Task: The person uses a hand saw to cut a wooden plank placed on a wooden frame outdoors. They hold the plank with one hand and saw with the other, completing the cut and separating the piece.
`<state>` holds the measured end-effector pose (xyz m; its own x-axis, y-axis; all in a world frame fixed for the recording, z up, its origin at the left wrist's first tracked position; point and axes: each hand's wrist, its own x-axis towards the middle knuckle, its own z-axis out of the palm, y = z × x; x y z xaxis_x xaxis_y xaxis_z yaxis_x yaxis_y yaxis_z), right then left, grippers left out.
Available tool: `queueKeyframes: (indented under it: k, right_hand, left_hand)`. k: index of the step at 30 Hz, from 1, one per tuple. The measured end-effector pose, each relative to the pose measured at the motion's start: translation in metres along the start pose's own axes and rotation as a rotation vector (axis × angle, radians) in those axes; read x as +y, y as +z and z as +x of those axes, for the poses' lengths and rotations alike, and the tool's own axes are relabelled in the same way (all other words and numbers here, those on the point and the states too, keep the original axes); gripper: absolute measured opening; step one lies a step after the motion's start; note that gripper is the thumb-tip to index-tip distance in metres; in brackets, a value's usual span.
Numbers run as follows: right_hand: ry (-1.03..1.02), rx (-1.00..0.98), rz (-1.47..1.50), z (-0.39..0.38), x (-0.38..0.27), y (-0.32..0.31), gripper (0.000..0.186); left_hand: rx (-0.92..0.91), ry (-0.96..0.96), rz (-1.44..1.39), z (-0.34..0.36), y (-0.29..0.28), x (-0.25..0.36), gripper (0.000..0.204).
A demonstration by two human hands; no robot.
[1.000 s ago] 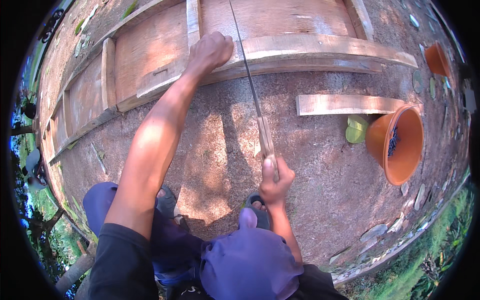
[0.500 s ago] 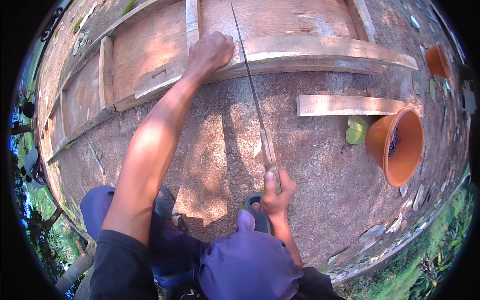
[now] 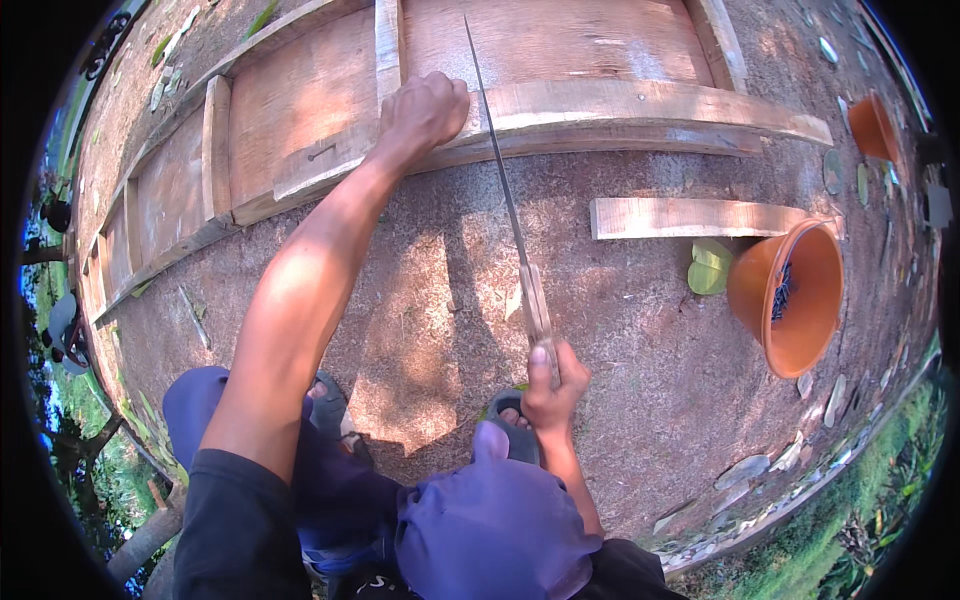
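My left hand [image 3: 423,115] is closed on the near wooden beam [image 3: 620,103] of a plywood-backed frame [image 3: 270,105]. Just right of those fingers, the long thin blade of a hand saw [image 3: 503,180] lies across that beam, tip pointing away from me. My right hand [image 3: 553,385] grips the saw's pale wooden handle [image 3: 537,305] low in the view, above my sandalled right foot. A bent nail [image 3: 322,150] shows on the beam left of my left hand.
A loose board [image 3: 660,218] lies right of the saw, beside a green leaf [image 3: 708,266] and an orange bucket [image 3: 800,330] holding nails. A second orange bucket [image 3: 870,130] stands farther right. Branches [image 3: 100,440] and grass [image 3: 850,520] edge the ground.
The saw and my right hand have moved back toward my body, mostly in the first half second. My left hand stays on the beam; the view has shifted slightly.
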<state>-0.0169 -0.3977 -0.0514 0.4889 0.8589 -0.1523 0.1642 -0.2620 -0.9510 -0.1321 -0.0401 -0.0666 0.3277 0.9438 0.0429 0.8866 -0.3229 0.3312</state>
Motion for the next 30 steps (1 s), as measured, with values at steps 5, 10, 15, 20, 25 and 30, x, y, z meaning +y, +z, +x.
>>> queueKeyframes:
  k: [5,10,15,20,25,30]
  right_hand:
    - [0.049,0.081,0.154,-0.049,-0.005,-0.021,0.035]
    - [-0.144,0.092,0.094,0.085,-0.023,0.043,0.025]
    - [-0.089,0.014,0.005,-0.027,0.023,-0.012,0.029]
    - [-0.005,0.052,0.080,-0.055,0.010,-0.035,0.030]
    - [-0.106,0.091,0.061,0.078,-0.019,0.034,0.025]
    - [-0.057,0.042,-0.005,-0.024,0.017,-0.026,0.029]
  left_hand:
    - [-0.031,-0.059,-0.030,-0.003,0.002,0.019,0.039]
    - [0.008,-0.016,0.005,0.002,-0.001,0.024,0.041]
    - [0.041,0.009,-0.051,0.000,0.007,0.001,0.041]
    - [-0.032,-0.015,-0.041,-0.006,0.004,0.019,0.040]
    - [-0.016,-0.001,-0.002,0.000,0.007,0.025,0.040]
    - [-0.164,-0.166,-0.090,-0.002,-0.002,0.030,0.041]
